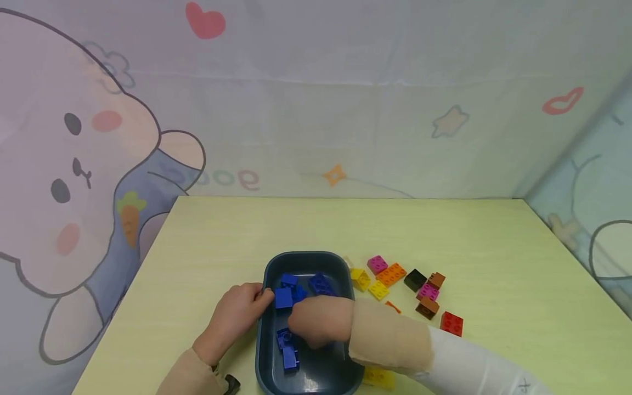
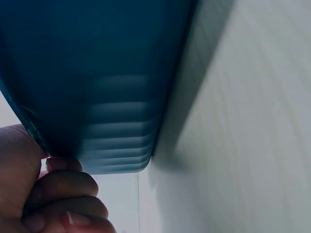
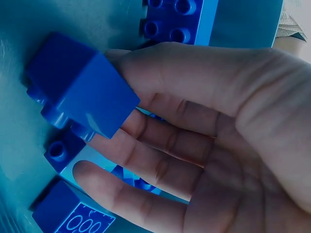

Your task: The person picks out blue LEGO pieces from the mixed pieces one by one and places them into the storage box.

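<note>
A dark blue-green tray [image 1: 321, 384] with rounded corners holds several blue toy building bricks. My left hand [image 1: 242, 304] grips the tray's left rim, thumb over the edge; in the left wrist view its curled fingers [image 2: 73, 187] lie outside the wall. My right hand [image 1: 321, 322] reaches into the middle of the tray, palm hidden in the head view. In the right wrist view, a blue brick [image 3: 90, 85] sits at the tips of its thumb and fingers, pinched, covering the fingertips. Other blue bricks [image 3: 194, 19] lie around it in the tray.
Right of the tray lie loose yellow [image 1: 379, 289], orange [image 1: 391, 275], pink [image 1: 377, 264], black [image 1: 415, 280], brown [image 1: 427, 308] and red [image 1: 451, 323] bricks. A larger yellow piece [image 1: 379, 378] lies by the tray's near right side, below the right forearm. A printed cloth [image 1: 345, 109] hangs behind the table.
</note>
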The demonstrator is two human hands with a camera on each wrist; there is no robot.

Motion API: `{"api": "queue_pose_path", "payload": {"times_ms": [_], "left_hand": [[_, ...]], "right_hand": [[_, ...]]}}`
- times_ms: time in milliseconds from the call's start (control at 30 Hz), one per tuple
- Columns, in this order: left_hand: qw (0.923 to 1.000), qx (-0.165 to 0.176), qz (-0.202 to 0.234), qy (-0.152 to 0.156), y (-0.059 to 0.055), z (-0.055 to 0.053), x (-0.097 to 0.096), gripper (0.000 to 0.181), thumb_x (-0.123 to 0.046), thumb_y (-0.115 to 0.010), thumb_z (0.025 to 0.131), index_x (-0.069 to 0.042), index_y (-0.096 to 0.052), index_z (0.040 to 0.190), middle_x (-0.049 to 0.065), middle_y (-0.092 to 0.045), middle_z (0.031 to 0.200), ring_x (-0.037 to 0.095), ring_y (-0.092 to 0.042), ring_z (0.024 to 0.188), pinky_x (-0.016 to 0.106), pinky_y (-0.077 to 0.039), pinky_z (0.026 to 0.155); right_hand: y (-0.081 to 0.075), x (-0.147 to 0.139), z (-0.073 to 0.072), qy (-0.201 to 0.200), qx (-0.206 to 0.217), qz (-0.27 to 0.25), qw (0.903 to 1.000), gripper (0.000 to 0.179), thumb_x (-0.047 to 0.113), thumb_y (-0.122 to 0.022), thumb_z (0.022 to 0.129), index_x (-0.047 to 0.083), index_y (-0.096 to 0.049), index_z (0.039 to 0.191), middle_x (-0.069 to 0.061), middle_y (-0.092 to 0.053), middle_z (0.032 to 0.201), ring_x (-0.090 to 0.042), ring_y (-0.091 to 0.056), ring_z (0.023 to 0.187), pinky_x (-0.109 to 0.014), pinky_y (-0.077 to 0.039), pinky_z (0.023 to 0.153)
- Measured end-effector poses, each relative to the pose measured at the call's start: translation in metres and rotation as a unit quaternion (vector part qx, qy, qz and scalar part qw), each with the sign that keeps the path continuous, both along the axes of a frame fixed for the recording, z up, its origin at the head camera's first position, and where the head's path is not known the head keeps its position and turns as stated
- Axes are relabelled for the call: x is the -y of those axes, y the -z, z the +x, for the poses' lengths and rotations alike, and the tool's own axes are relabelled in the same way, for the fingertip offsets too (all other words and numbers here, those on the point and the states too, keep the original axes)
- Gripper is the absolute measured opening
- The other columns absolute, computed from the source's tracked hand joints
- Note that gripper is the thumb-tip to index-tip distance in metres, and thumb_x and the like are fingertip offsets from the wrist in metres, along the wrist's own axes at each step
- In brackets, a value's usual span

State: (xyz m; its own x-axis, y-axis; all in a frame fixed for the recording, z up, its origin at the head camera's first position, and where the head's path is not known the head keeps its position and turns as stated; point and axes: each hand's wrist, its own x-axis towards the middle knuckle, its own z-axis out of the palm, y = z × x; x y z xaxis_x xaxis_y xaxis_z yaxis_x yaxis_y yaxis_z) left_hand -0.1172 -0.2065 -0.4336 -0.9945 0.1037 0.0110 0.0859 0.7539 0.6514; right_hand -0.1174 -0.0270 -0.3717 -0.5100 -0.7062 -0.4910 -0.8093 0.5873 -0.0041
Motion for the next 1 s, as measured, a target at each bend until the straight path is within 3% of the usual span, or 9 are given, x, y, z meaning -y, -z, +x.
{"api": "queue_pose_path", "payload": {"times_ms": [533, 833, 1000], "left_hand": [[1.0, 0.002, -0.004, -0.004, -0.002, 0.001, -0.001, 0.036, -0.021, -0.055, 0.093, -0.013, -0.044, 0.06, -0.004, -0.037, 0.054, 0.013, -0.037, 0.046, 0.028, -0.027, 0.048], [1.0, 0.0, -0.006, -0.005, -0.004, 0.0, -0.002, 0.036, -0.021, -0.055, 0.094, -0.013, -0.044, 0.06, -0.004, -0.038, 0.053, 0.014, -0.038, 0.046, 0.028, -0.028, 0.048], [1.0, 0.003, -0.008, -0.005, -0.004, 0.0, -0.002, 0.036, -0.021, -0.054, 0.094, -0.013, -0.045, 0.06, -0.004, -0.038, 0.053, 0.014, -0.038, 0.046, 0.028, -0.028, 0.047]], "right_hand": [[-0.006, -0.003, -0.001, 0.032, -0.002, -0.015, 0.9994, 0.009, 0.017, -0.075, 0.088, 0.019, -0.069, 0.082, 0.007, -0.056, 0.068, -0.011, -0.052, 0.06, -0.021, -0.046, 0.06], [-0.024, -0.017, -0.007, 0.04, -0.019, -0.055, 0.9975, 0.008, 0.023, -0.074, 0.09, 0.018, -0.069, 0.093, 0.008, -0.059, 0.076, -0.011, -0.053, 0.067, -0.024, -0.05, 0.069], [-0.034, -0.024, -0.01, 0.042, -0.034, -0.074, 0.9958, 0.007, 0.02, -0.072, 0.091, 0.014, -0.067, 0.092, 0.006, -0.055, 0.075, -0.013, -0.051, 0.068, -0.025, -0.047, 0.067]]}}
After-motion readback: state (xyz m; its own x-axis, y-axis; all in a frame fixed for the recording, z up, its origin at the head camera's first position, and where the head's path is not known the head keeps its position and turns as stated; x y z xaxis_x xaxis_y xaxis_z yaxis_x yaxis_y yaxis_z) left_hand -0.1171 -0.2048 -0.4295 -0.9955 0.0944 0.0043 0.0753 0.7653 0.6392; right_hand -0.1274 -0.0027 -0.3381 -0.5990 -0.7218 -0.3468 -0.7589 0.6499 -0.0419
